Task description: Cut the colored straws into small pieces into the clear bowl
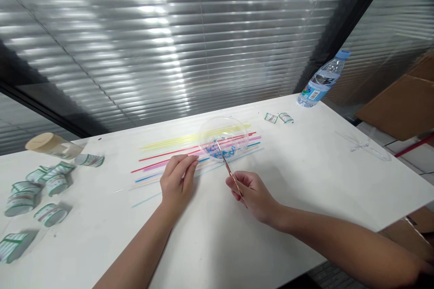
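Observation:
My right hand (250, 193) grips metal scissors (228, 167), their blades pointing away over a clear round bowl (224, 119). Small blue and purplish pieces (220, 151) lie in the bowl. Left of the bowl, my left hand (179, 178) has its fingers bent and pressed together over the coloured sticks; whatever is at its fingertips is too small to make out. Long thin sticks in yellow (169, 141), red (152, 157), pink and blue (145, 178) lie side by side, running behind my left hand and the bowl.
Several green-and-white wrapped packets (57, 184) and a lidded jar (54, 144) are at the left. Two small packets (285, 118) lie toward the back right, near a water bottle (320, 82). Clear plastic glasses (364, 145) rest on the white table (322, 167) at right.

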Motion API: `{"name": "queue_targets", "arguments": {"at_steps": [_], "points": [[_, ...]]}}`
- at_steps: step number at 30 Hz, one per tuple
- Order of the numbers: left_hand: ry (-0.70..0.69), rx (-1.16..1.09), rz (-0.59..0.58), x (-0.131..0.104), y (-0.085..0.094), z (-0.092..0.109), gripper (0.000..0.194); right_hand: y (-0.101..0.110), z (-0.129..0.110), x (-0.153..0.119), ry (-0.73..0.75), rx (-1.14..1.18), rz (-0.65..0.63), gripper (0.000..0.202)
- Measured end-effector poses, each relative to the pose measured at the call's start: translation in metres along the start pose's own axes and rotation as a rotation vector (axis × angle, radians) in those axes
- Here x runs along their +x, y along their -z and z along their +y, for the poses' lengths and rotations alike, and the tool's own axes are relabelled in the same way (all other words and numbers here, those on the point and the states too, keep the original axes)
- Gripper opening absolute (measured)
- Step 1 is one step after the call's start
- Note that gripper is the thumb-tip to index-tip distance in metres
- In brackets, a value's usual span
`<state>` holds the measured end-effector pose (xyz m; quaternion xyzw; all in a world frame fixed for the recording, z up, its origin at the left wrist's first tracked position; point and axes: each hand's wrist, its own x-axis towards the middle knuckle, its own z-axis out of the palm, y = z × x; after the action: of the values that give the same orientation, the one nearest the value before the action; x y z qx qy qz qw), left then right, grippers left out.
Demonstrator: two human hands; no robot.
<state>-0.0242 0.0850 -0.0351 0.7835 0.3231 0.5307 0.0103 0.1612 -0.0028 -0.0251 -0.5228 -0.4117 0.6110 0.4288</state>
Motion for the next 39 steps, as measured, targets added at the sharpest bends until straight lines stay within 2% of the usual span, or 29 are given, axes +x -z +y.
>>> {"name": "queue_targets", "arguments": {"at_steps": [6,12,24,32,39], "points": [[0.0,0.034,0.044,0.0,-0.002,-0.001,0.021,0.001,-0.003,-0.001,-0.017,0.028,0.021,0.059],[0.095,0.01,0.078,-0.001,-0.003,-0.001,0.022,0.005,-0.011,-0.001,-0.046,0.08,0.053,0.061],[0.135,0.071,0.072,-0.003,-0.002,-0.002,0.012,0.006,-0.01,-0.003,-0.075,0.082,0.07,0.061],[0.161,0.039,0.065,-0.003,-0.002,-0.002,0.011,0.006,-0.009,-0.001,-0.077,0.08,0.064,0.062],[0.138,0.028,0.063,-0.002,-0.002,-0.002,0.014,0.005,-0.008,-0.003,-0.065,0.029,-0.01,0.065]]}}
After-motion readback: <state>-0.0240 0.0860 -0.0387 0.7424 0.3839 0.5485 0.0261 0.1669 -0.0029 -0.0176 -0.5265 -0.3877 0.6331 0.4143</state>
